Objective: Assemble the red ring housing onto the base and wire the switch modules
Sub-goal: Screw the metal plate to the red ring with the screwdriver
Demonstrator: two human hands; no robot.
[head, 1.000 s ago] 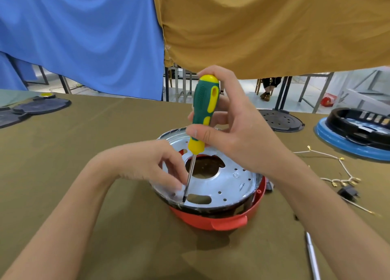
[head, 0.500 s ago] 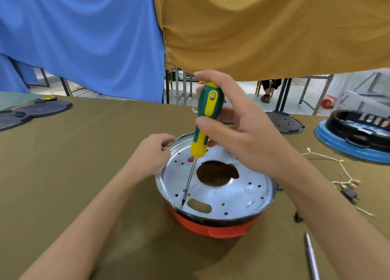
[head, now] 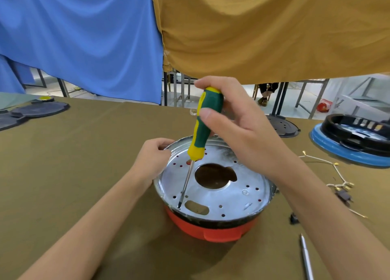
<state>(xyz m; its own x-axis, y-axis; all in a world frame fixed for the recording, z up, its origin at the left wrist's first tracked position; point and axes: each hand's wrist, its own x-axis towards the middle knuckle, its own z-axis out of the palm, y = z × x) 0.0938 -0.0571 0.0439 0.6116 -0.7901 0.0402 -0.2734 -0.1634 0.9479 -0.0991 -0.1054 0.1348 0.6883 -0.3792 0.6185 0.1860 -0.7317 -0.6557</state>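
A red ring housing (head: 213, 229) sits on the olive table with a silver metal base plate (head: 238, 193) on top, perforated and with a large centre hole. My right hand (head: 238, 130) grips the green and yellow handle of a screwdriver (head: 202, 132); its tip stands in a hole near the plate's front left edge. My left hand (head: 153, 159) holds the plate's far left rim with curled fingers. Loose wires with small switch parts (head: 339, 187) lie to the right on the table.
A blue ring with a black housing (head: 354, 144) stands at the far right. A black disc (head: 282, 128) lies behind my right hand, dark discs (head: 40, 109) at the far left. A slim metal tool (head: 306, 258) lies front right. Blue and ochre cloths hang above.
My left hand has left the spot by the screwdriver tip and moved to the plate's far left rim. The housing now sits nearer and lower, and the screwdriver leans a bit more.
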